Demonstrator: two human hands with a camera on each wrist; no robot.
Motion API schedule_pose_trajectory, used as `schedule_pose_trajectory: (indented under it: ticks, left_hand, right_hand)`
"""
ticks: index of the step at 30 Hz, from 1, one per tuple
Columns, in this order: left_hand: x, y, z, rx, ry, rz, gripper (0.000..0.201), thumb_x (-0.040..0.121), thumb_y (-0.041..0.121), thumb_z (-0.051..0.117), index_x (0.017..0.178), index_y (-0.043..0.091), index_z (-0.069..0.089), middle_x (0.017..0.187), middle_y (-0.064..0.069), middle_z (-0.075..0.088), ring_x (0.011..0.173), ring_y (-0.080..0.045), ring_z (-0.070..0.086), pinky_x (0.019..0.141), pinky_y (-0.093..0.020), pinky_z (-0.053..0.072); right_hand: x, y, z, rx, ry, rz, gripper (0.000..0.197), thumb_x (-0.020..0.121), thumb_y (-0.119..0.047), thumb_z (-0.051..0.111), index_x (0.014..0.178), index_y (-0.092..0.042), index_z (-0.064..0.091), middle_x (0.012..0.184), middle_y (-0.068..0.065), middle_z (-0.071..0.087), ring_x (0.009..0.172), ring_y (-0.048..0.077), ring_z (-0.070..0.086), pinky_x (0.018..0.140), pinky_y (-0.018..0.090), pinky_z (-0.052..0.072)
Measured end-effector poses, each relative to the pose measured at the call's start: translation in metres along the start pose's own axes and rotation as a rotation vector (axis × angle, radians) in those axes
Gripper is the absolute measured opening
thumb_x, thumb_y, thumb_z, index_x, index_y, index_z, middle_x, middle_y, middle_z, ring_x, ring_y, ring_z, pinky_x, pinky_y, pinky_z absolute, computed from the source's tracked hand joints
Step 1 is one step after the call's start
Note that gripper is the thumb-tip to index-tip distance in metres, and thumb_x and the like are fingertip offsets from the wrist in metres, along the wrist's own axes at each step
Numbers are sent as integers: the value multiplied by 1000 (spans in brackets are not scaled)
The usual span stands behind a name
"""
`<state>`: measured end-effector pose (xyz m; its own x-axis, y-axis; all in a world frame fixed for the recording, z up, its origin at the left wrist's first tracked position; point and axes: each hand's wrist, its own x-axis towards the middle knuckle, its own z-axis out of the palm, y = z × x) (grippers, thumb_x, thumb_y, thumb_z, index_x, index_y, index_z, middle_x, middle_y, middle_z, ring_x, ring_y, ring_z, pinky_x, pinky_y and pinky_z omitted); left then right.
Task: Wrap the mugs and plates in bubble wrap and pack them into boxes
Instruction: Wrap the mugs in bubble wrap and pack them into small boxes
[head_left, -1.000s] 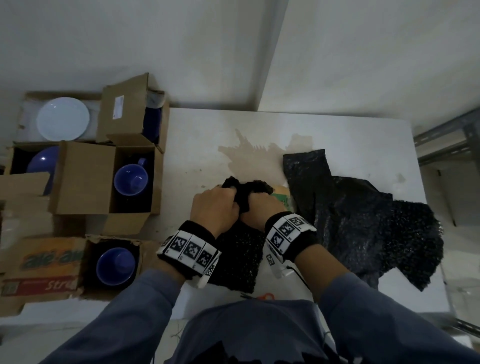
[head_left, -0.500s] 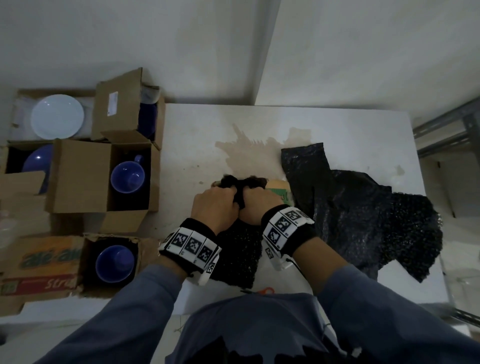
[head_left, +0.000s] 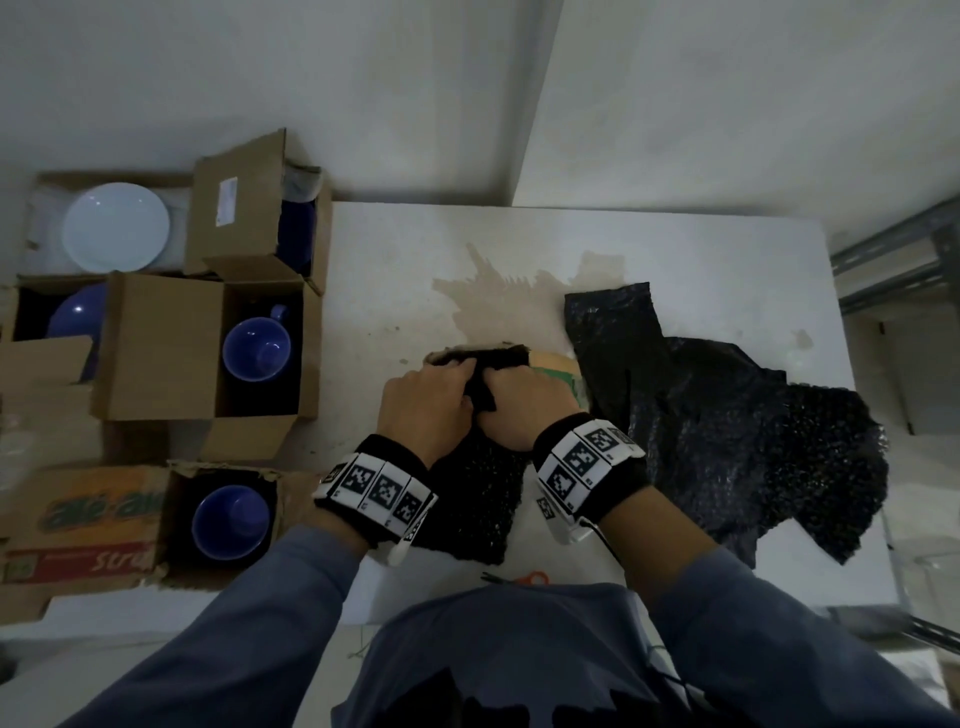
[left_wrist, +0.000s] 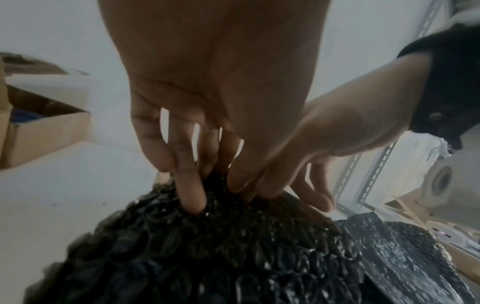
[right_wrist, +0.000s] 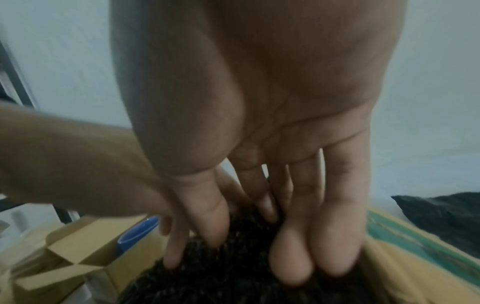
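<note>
A bundle in black bubble wrap (head_left: 498, 358) sits in the mouth of a small cardboard box (head_left: 558, 366) in the middle of the white table (head_left: 701, 249). What is inside the wrap is hidden. My left hand (head_left: 441, 382) and right hand (head_left: 514, 387) lie side by side on top of it. The left fingers (left_wrist: 191, 195) are straight and dig into the bubble wrap (left_wrist: 221, 257). The right fingertips (right_wrist: 291, 265) press the wrap (right_wrist: 233, 283) down beside the box wall (right_wrist: 405, 261). A tail of wrap (head_left: 475, 499) trails toward me between the wrists.
A large loose sheet of black bubble wrap (head_left: 727, 431) lies right of the box. Left of the table stand open cartons holding a blue mug (head_left: 257, 349), another blue mug (head_left: 231, 522), a white plate (head_left: 115, 227) and a blue dish (head_left: 78, 317). Orange-handled scissors (head_left: 530, 578) lie at the near edge.
The hands gripped the top of the bundle before; now their fingers are straight and the bundle sits lower, with the box rim showing beyond it.
</note>
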<state>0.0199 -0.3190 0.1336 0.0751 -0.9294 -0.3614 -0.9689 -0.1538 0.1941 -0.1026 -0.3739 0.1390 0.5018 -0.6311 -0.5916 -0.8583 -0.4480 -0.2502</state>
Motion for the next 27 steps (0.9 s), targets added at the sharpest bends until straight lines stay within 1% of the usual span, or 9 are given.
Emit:
schedule_pose_trajectory:
  ticks: [3,5,7,9,11,16,18,22,27]
  left_hand:
    - [2,-3,4,47,-57,-15,39,93,35,47,132,29,49,108,-6,67,94,-31,65,71,-36,49]
    - [0,-5,8,57,-83,-19,42,94,36,47,136,29,46,109,-7,66,94,-31,65,71,-35,48]
    - [-1,-6,10,39,-112,-15,50,94,37,49,142,31,38,115,-9,63,97,-31,64,73,-37,49]
    - [-1,-9,12,-24,-150,-30,56,93,39,50,146,33,32,124,-9,58,102,-32,62,77,-39,49]
    - [0,-12,14,-88,-166,-46,57,92,40,51,145,34,32,129,-7,56,106,-31,61,81,-40,49]
    - [0,-15,18,-134,-150,-48,49,92,43,51,139,34,38,126,-3,59,106,-30,61,80,-39,49]
    - [3,-15,19,-130,-149,-48,49,92,44,51,138,34,39,125,-3,60,105,-30,61,80,-38,49]
    - [4,-17,15,-123,-178,-48,55,93,41,51,145,37,35,126,-3,60,109,-30,60,84,-39,50]
    - [-3,-15,20,-110,-173,-109,46,89,37,55,132,25,45,115,-6,62,98,-31,63,76,-38,49]
  right_hand:
    - [-2,-2,-8,24,130,-18,26,88,-33,55,108,-18,61,110,8,63,100,32,62,77,38,49]
    - [-1,-2,-7,16,155,-11,26,87,-31,56,109,-18,61,112,8,61,101,31,61,77,38,48]
    - [0,0,-1,9,94,6,33,88,-31,55,119,-16,55,116,9,60,104,33,59,75,38,45]
    - [-1,2,7,16,22,29,49,88,-31,56,133,-16,44,121,11,59,107,36,59,76,40,46]
    - [-3,3,12,13,2,44,58,87,-33,57,139,-15,38,121,12,58,108,37,59,78,42,48]
    - [-6,-2,2,-15,159,33,32,89,-36,56,112,-13,59,112,8,60,101,31,61,78,38,48]
    - [-4,-2,2,-2,152,28,33,89,-36,57,113,-13,57,114,7,59,103,31,60,77,37,46]
    - [1,1,13,6,38,71,42,87,-35,59,120,-10,54,121,11,59,109,33,59,78,38,47]
    - [6,0,13,105,-4,117,41,86,-38,61,115,-9,58,114,12,62,103,33,61,79,38,50]
